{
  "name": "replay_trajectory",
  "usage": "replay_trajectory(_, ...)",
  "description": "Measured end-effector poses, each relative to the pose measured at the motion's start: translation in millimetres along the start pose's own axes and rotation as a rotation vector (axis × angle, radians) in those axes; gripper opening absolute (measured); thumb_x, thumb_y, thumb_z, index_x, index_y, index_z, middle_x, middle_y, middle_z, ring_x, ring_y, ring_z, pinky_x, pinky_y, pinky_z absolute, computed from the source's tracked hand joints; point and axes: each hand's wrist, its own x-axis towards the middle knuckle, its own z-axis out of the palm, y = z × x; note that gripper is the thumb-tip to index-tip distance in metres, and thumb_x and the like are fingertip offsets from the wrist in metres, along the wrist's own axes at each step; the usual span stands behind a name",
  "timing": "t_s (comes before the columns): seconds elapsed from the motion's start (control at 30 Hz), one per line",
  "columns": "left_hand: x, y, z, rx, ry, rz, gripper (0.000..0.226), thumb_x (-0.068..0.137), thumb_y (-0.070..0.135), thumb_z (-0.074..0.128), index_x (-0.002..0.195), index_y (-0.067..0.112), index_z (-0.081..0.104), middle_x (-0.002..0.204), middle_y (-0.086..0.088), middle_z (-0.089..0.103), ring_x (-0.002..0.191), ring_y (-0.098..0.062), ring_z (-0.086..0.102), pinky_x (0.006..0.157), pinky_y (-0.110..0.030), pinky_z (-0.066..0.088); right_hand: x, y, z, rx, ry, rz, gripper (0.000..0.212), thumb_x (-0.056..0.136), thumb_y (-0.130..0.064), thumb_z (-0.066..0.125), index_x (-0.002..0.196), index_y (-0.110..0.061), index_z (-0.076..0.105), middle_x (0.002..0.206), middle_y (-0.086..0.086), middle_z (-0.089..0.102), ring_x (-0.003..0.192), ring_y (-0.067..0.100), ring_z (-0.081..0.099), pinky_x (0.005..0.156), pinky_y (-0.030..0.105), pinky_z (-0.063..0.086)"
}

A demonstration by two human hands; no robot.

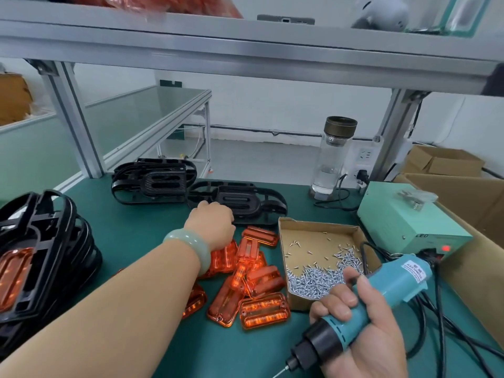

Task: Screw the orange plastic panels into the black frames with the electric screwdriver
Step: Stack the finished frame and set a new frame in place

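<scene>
- Reaching across the pile of orange panels (253,282), the left hand (211,223) hung at the near edge of a black frame (240,199). Its fingers curled down out of sight, so whether they pinched anything could not be told.
- The right hand (362,326) was wrapped round the electric screwdriver (381,290), with the bit angled down over the desk (131,236).
- Hazard: the panels lay tangled and overlapping. Lifting one could drag its neighbours along.
- Hazard: the cables (439,301) ran just beside the open box of screws (308,238). Swinging the tool could snag the box and spill the screws.
</scene>
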Motion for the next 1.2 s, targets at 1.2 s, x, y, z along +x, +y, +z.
replay_trajectory(1.2,-157.1,-39.5,-47.9,-1.156,0.407,-0.154,0.022,0.093,0.029,0.055,0.078,0.025,0.071,0.075,0.003,0.073,0.079,-0.028,0.070,0.075,-0.048,0.055,-5.4,-16.3,-4.1,-0.002,-0.090,-0.093,0.005,0.079,-0.025,0.058,0.083,-0.023,0.056,0.057,-0.012,0.042,0.042,0.002,0.041,0.047,0.018,0.044)
